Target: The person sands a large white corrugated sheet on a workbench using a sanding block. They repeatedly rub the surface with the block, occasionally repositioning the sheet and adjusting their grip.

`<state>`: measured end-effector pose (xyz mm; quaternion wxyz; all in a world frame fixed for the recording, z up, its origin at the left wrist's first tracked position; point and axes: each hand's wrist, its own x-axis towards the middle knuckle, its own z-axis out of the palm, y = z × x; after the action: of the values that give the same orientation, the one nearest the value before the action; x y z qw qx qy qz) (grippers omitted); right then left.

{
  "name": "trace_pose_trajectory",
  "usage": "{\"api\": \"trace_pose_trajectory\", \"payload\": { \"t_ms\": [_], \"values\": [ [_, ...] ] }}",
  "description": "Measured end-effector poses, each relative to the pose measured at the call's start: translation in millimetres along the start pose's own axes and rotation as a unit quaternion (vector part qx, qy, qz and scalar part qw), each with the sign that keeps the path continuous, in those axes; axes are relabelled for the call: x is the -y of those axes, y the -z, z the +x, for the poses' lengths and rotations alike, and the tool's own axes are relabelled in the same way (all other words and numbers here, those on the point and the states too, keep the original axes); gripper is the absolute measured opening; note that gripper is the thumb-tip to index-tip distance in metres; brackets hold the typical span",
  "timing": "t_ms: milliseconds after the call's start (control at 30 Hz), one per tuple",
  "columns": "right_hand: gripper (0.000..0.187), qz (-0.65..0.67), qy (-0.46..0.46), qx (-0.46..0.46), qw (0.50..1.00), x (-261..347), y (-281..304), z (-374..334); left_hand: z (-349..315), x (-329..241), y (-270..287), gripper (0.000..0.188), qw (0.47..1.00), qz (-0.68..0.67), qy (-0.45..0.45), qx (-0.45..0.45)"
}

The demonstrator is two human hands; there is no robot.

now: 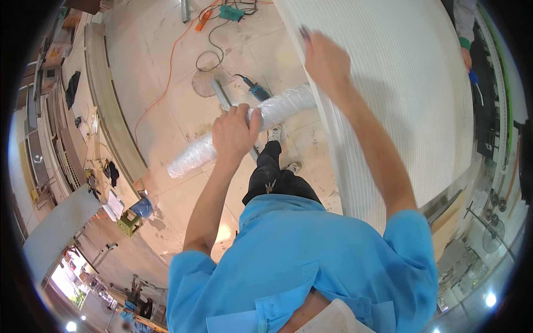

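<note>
My left hand (236, 132) is closed over the top of a long roll (286, 105) of shiny clear plastic, perhaps bubble wrap. The roll lies slantwise across my front, above the floor, and its far right end meets the edge of a large white ribbed panel (411, 72). Over that panel's left edge, my right hand (328, 62) is held up with its fingers curled. Something small and dark shows at its fingertips, too blurred to name.
A blue corded power tool (255, 90) and a metal bar (221, 93) lie on the tiled floor beyond the roll. An orange cable (167, 83) crosses the floor. At the far right a co-worker's hand (466, 57) holds something blue. Long boards (105, 105) line the left.
</note>
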<state>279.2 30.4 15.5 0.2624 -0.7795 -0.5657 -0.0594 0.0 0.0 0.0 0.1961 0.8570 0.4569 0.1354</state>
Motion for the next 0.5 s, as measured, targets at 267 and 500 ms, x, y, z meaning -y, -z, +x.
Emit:
{"api": "trace_pose_trajectory", "payload": {
  "t_ms": [267,500],
  "values": [
    [0.032,0.023,-0.014,0.018,0.999,18,-45,197,1,-5,1,0.037,0.999,-0.030,0.013,-0.029],
    [0.028,0.012,-0.095,0.156,0.983,11,44,4,-14,1,0,0.051,0.998,0.034,0.049,-0.001]
  ]
}}
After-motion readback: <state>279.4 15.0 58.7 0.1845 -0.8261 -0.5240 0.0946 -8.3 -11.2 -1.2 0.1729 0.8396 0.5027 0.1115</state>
